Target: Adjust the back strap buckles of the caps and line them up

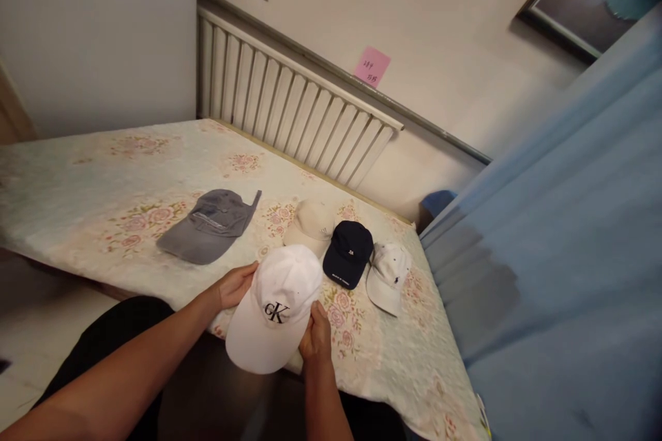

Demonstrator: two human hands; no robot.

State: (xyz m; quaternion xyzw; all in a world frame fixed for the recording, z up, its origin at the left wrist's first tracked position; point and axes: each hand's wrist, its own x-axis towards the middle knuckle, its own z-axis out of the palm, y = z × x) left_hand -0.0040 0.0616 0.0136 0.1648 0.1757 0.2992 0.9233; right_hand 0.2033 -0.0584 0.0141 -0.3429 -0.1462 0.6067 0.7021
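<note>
A white baseball cap [289, 282] with dark letters on its front is held up over the near edge of the bed, its brim pointing down toward me. My left hand [238, 286] grips its left side, fingers partly hidden behind the cap. On the opposite side, my right hand [316, 332] is closed on the edge near the brim. Just beyond lie a cream cap [309, 224], partly covered by the white one, a navy cap [349, 253] and an off-white cap [389, 275] with a small dark emblem. Farther left rests a grey cap [212, 224], its back strap sticking up.
The caps lie on a bed with a floral cover [129, 179]. A radiator [289, 96] runs along the wall behind it. To the right hangs a blue curtain [543, 255]. A pink note [372, 67] is stuck to the wall.
</note>
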